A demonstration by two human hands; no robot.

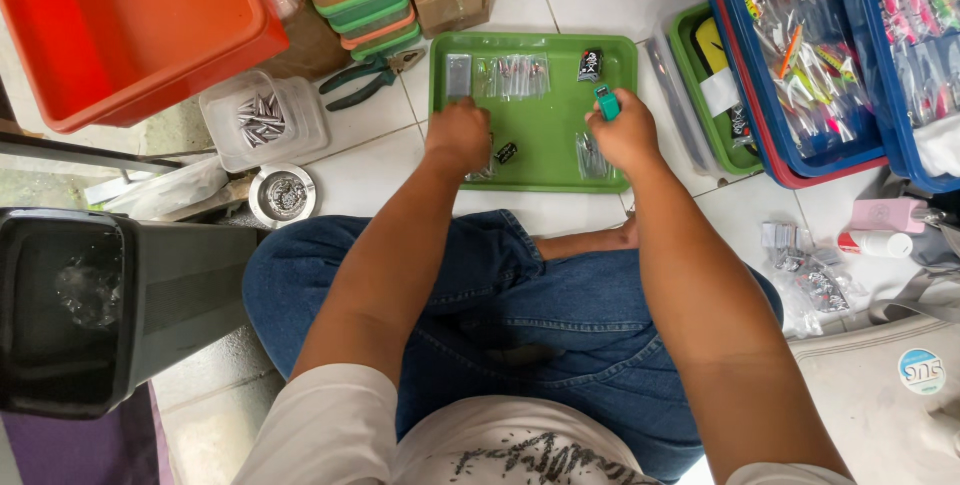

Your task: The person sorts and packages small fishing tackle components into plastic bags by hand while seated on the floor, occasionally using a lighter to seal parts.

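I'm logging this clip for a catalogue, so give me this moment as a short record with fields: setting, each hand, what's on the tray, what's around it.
setting: person sitting on a white tiled floor, green tray in front of the knees
left hand: closed, resting on the tray over small clear packets; what it holds is hidden
right hand: gripping a small teal lighter
on tray: row of clear packets, small black packet
left of tray: pliers, clear box of metal pieces
right: blue bins of colourful lures
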